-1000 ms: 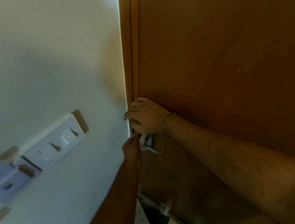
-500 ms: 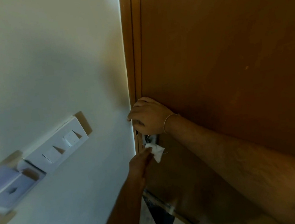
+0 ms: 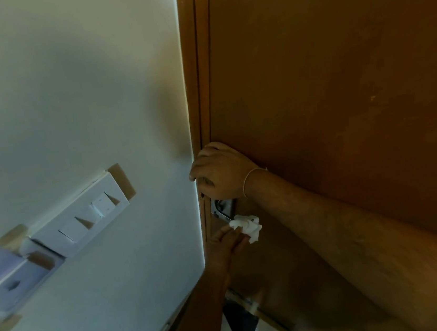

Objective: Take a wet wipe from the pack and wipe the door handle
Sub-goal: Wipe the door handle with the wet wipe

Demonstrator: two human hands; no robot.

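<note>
The metal door handle (image 3: 224, 208) shows as a small grey piece on the left edge of the brown wooden door (image 3: 337, 68). My right hand (image 3: 221, 173) sits just above it, fingers curled around the door's edge and covering the handle's upper part. My left hand (image 3: 225, 243) comes up from below and pinches a crumpled white wet wipe (image 3: 248, 227) just under the handle's lower tip; contact is unclear. The wipe pack is not in view.
A white wall fills the left, with a white switch plate (image 3: 80, 218) and a second white plate (image 3: 8, 281) lower left. The door frame (image 3: 196, 85) runs up beside the door. Black and white floor tiles (image 3: 240, 327) show at the bottom.
My left hand has slid down from the handle with the wipe, which now hangs bunched below the metal. My right hand has kept its hold at the door's edge.
</note>
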